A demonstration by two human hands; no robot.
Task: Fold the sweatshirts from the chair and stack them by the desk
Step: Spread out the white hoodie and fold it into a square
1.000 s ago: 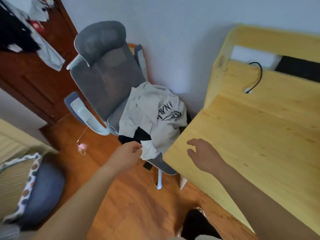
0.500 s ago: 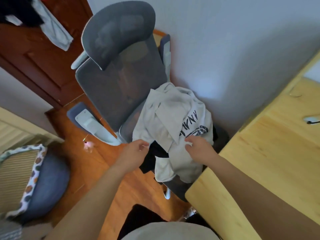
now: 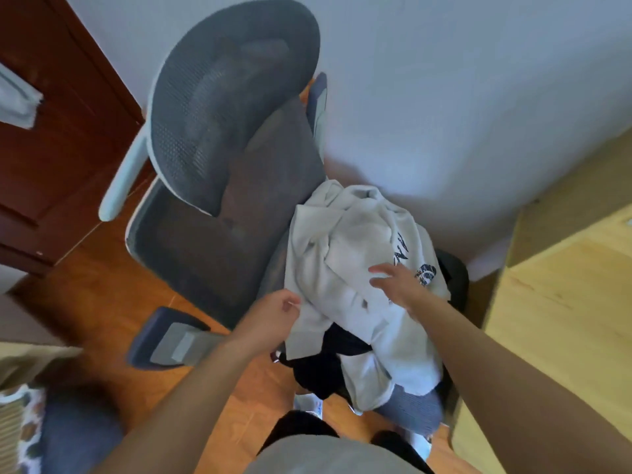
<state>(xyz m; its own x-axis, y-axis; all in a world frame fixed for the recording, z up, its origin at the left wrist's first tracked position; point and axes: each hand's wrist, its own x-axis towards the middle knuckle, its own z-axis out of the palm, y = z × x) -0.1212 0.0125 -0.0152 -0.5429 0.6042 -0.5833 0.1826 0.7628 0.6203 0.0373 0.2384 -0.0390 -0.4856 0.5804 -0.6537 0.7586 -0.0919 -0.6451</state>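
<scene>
The left hand pinches the lower left edge of the white sweatshirt between thumb and curled fingers, while the right hand lies on top of the same garment with its fingers spread and fairly straight, just beside the dark printed emblem.

The pale wall fills the upper right of the view. Against it stands the grey mesh office chair, its wide headrest tilted over the backrest and one padded armrest jutting out near the left forearm. The light wooden desk runs down the right side, its edge close to the chair seat, with the right forearm passing in front of it. A dark red-brown wooden door closes off the upper left, above the orange-brown plank floor.

The sweatshirt sits crumpled on the seat, draped over a dark garment that hangs off the front edge; what kind of garment it is cannot be told. The lettering above the emblem is folded and only partly legible. At the lower left a blue cushion with a patterned border is blurred and cut off by the frame.
</scene>
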